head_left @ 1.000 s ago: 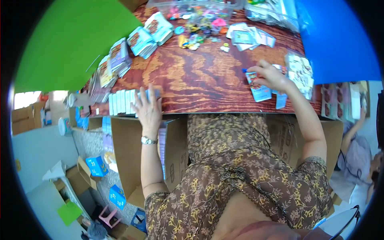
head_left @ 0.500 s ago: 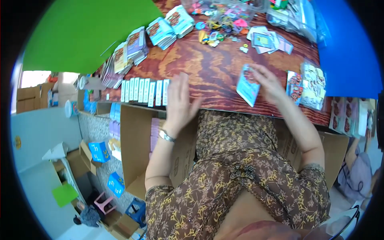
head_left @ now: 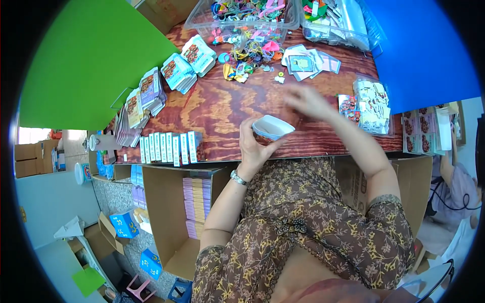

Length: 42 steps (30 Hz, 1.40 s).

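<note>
My left hand (head_left: 255, 146) is closed around a small blue paper carton (head_left: 273, 130). The carton is squeezed open at the top, and its white inside shows. My right hand (head_left: 305, 101) is over the table, away from the carton; motion smears its fingers. Beyond it lie a yellow-and-white trinket (head_left: 280, 77) and a fan of cards (head_left: 303, 63). Left of my left hand, a row of filled-out small boxes (head_left: 169, 148) stands along the table's near edge.
Stacks of flat cartons (head_left: 177, 73) line the left side. A clear bin of colourful trinkets (head_left: 242, 22) stands at the back, with loose ones in front. A bag of small cards (head_left: 373, 106) lies at right. Below the table edge, an open cardboard box (head_left: 166, 217) holds stacked boxes.
The carton has passed from my right hand to my left and now gapes open at the top. My right hand has moved left and away, over the table. The view has shifted.
</note>
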Tool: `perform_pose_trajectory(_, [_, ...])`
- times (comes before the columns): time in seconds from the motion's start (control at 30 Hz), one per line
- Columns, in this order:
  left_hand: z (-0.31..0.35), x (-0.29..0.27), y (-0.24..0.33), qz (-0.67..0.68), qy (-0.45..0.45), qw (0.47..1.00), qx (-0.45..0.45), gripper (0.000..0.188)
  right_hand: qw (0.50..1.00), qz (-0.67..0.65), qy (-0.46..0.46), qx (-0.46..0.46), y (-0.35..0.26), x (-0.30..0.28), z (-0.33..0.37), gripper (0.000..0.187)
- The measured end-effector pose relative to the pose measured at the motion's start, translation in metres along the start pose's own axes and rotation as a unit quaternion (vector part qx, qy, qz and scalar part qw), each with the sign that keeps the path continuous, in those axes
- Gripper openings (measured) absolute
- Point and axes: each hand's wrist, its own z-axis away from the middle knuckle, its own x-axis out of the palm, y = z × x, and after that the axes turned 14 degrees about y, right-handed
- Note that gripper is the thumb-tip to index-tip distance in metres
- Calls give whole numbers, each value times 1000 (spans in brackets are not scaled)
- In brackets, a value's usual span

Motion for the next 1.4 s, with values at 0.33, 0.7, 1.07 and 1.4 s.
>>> perform_pose_trajectory(0.33, [13,4,-10,-15,-4,996,-84,83,887,419,191,-29,60,-82,-75,63])
perform_pose_trajectory(0.7, [-6,17,-9,-80,1,996,-48,86,973,5,227,31,53,-99,-48,31])
perform_pose_trajectory(1.07, [-5,17,-22,-140,33,989,-20,87,957,129,107,-238,-96,-29,37,28])
perform_pose_trajectory(1.4, [-1,11,-13,-130,30,990,37,92,898,252,8,-362,-106,-12,36,27])
